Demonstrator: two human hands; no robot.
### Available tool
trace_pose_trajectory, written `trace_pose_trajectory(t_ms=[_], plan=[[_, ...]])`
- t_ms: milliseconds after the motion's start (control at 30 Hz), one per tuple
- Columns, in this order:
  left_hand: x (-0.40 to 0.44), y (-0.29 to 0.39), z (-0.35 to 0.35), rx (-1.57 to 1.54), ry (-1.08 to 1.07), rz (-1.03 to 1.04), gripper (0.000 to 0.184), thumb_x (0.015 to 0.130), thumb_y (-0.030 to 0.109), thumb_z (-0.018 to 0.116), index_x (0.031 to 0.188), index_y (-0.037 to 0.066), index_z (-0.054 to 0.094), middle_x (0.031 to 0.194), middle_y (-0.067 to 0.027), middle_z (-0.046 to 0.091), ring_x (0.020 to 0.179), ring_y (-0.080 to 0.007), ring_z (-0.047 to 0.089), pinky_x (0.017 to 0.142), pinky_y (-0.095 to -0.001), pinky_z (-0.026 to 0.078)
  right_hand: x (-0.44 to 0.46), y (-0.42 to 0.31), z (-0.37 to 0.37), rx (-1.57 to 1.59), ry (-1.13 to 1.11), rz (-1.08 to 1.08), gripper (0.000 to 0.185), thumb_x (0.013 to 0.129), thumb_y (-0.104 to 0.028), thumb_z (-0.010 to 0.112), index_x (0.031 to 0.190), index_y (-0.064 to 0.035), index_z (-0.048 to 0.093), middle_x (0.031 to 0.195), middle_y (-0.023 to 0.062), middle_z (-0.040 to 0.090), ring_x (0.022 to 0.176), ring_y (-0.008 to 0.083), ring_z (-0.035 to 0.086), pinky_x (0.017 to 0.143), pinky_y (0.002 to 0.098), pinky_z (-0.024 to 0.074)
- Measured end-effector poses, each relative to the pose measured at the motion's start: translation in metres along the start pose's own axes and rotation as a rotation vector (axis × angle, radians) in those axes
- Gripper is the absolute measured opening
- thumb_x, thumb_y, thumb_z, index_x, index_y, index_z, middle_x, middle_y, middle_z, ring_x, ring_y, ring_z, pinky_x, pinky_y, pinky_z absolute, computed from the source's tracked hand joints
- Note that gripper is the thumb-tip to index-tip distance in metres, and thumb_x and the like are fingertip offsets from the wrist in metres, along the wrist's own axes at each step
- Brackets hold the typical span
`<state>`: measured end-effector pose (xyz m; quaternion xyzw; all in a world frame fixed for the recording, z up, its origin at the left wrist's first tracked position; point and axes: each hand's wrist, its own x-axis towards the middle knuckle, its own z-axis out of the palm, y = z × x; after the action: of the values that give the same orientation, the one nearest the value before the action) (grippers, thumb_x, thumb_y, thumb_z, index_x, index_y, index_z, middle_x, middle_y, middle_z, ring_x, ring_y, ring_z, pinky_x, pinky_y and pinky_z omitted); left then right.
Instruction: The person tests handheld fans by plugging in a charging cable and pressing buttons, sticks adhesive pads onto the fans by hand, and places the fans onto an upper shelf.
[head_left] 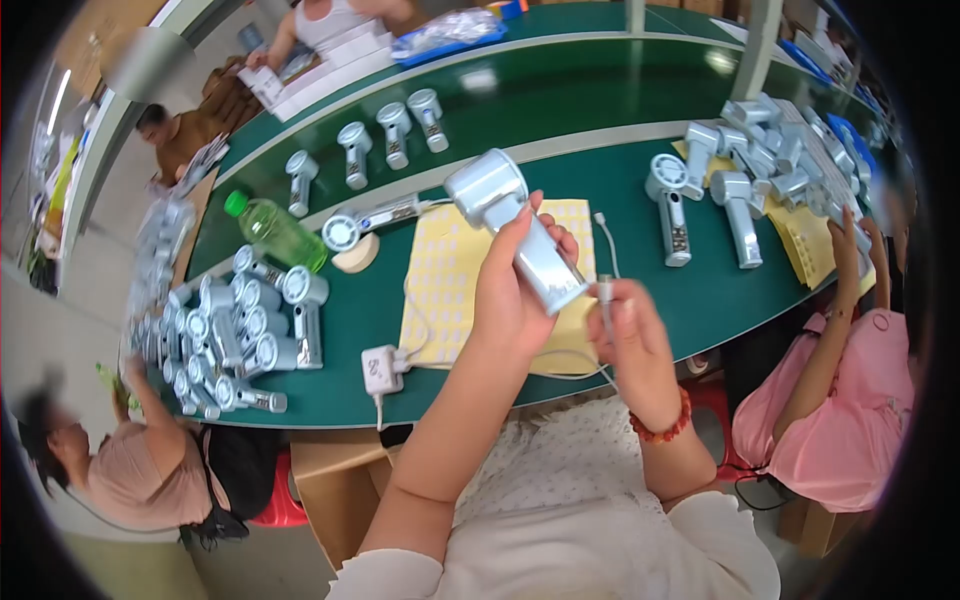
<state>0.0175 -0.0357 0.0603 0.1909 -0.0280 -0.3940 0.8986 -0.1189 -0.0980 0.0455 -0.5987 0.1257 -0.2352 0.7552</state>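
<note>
My left hand (pixel 508 285) is closed around a light-blue handheld fan (pixel 545 262), its round head tilted up and to the left. Between the fingers of my right hand (pixel 640 345) is a white charging cable (pixel 605 292), its plug pointing up close to the fan's handle end. Whether plug and fan touch, I cannot tell. Beneath both hands lies a yellow sheet (pixel 440 280) with rows of pale stickers. Another fan (pixel 385 217) lies behind it with a cable at its handle end. A white charger (pixel 381 370) sits on the sheet's left side.
Many fans (pixel 235 330) are heaped at left, near a green bottle (pixel 278 232). More fans (pixel 740 200) pile up at right, and several (pixel 395 135) stand in a row behind. A co-worker in pink (pixel 840 410) sits at right; another person (pixel 140 450) is at left.
</note>
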Motion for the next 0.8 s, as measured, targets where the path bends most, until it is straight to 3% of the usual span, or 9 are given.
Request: trace_pose_trajectory(t_ms=[67, 200, 333, 433, 667, 800], plan=[[-0.004, 0.010, -0.008, -0.061, 0.050, -0.024, 0.034, 0.087, 0.021, 0.060, 0.111, 0.000, 0.048, 0.086, -0.0057, 0.054, 0.079, -0.0146, 0.054, 0.072, -0.0272, 0.048, -0.007, 0.005, 0.000, -0.025, 0.110, -0.049, 0.027, 0.099, -0.030, 0.039, 0.091, -0.0052, 0.048, 0.065, -0.0026, 0.043, 0.054, 0.0027, 0.033, 0.048, 0.0174, 0.0272], [-0.017, 0.013, -0.013, -0.264, -0.007, -0.104, 0.033, 0.087, 0.023, 0.060, 0.109, 0.001, 0.049, 0.086, -0.0050, 0.053, 0.079, -0.0140, 0.053, 0.069, -0.0255, 0.048, -0.017, 0.005, 0.019, 0.226, -0.161, 0.282, 0.025, 0.099, -0.027, 0.040, 0.089, -0.0062, 0.048, 0.059, -0.0028, 0.040, 0.049, 0.0032, 0.029, 0.044, 0.0191, 0.0227], [-0.029, 0.013, -0.019, -0.297, -0.174, -0.083, 0.032, 0.087, 0.025, 0.060, 0.107, 0.002, 0.050, 0.086, -0.0042, 0.052, 0.077, -0.0128, 0.052, 0.066, -0.0241, 0.048, -0.020, 0.005, 0.035, 0.431, -0.165, 0.307, 0.026, 0.099, -0.028, 0.039, 0.089, -0.0060, 0.049, 0.059, -0.0029, 0.040, 0.049, 0.0040, 0.028, 0.045, 0.0193, 0.0212], [-0.030, 0.015, -0.020, -0.351, -0.141, -0.072, 0.032, 0.088, 0.026, 0.059, 0.107, 0.002, 0.050, 0.086, -0.0042, 0.052, 0.076, -0.0122, 0.052, 0.064, -0.0233, 0.048, -0.022, 0.005, 0.040, 0.417, -0.183, 0.293, 0.026, 0.099, -0.027, 0.039, 0.090, -0.0055, 0.050, 0.058, -0.0030, 0.040, 0.049, 0.0040, 0.028, 0.045, 0.0192, 0.0213], [-0.035, 0.013, -0.019, -0.222, -0.135, 0.025, 0.029, 0.091, 0.025, 0.056, 0.109, 0.004, 0.049, 0.087, -0.0037, 0.051, 0.075, -0.0110, 0.050, 0.064, -0.0236, 0.047, -0.026, 0.004, 0.046, 0.494, -0.192, 0.343, 0.026, 0.099, -0.027, 0.040, 0.091, -0.0045, 0.050, 0.057, -0.0031, 0.039, 0.049, 0.0045, 0.029, 0.045, 0.0199, 0.0224], [-0.038, 0.016, -0.019, -0.134, -0.263, 0.016, 0.032, 0.091, 0.025, 0.056, 0.115, 0.006, 0.046, 0.090, -0.0026, 0.048, 0.077, -0.0103, 0.047, 0.064, -0.0234, 0.046, -0.031, -0.001, 0.047, 0.495, -0.194, 0.393, 0.026, 0.098, -0.027, 0.040, 0.091, -0.0043, 0.050, 0.056, -0.0030, 0.038, 0.048, 0.0047, 0.028, 0.045, 0.0202, 0.0225]])
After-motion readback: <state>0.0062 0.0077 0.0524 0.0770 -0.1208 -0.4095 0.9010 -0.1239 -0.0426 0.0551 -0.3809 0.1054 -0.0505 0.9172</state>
